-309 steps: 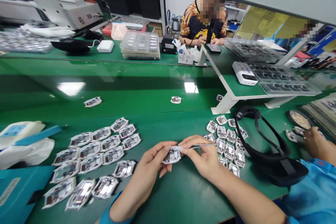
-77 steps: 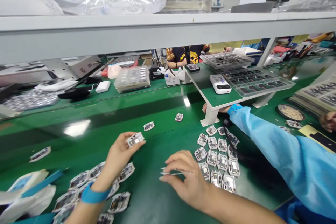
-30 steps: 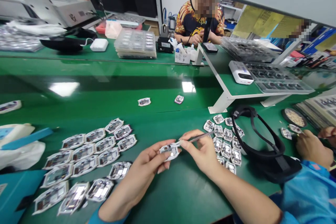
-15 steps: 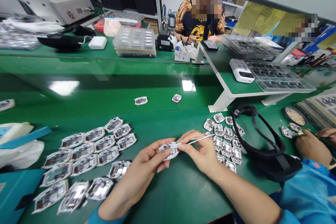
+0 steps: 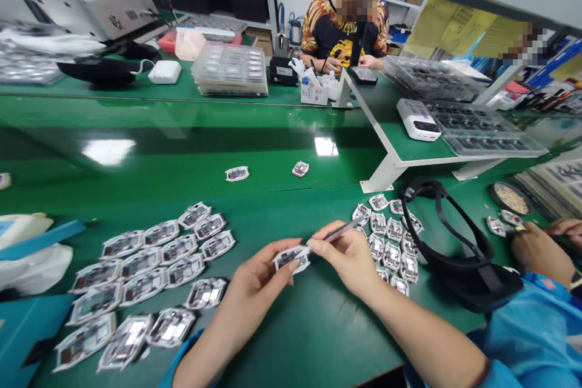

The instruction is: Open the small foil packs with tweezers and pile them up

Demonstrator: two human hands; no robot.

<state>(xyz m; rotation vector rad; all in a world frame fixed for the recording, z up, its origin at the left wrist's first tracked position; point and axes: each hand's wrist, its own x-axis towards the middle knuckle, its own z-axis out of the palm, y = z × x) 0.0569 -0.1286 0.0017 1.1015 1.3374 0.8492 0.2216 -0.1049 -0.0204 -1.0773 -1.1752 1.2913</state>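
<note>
While the head view looks down on a smooth, glossy green worktop (image 5: 295,333), the left hand (image 5: 257,282) grips a small white casing (image 5: 293,259) between thumb and fingers. The casing is held clear of the surface, midway between two spreads of similar pieces; it has an angular rim and silvery innards. At its right end, the right hand (image 5: 349,257) has thumb and fingertips pinched together on slim grey tweezers (image 5: 343,230), smooth and narrow; whether their hidden tip touches the casing, I cannot tell.

Left of the hands, slanting rows of casings (image 5: 140,262) show shiny metal and dark patches inside pale, lobed frames. To the right sits a tighter cluster (image 5: 391,256), just beside a matte black headband (image 5: 482,288) with a broad curved visor. Beyond the hands, two single casings (image 5: 237,174) lie apart on the glossy green. A low stand (image 5: 384,177) with white, splayed legs bears a rounded white box (image 5: 417,121) and clear, compartmented plastic trays (image 5: 495,145).
</note>
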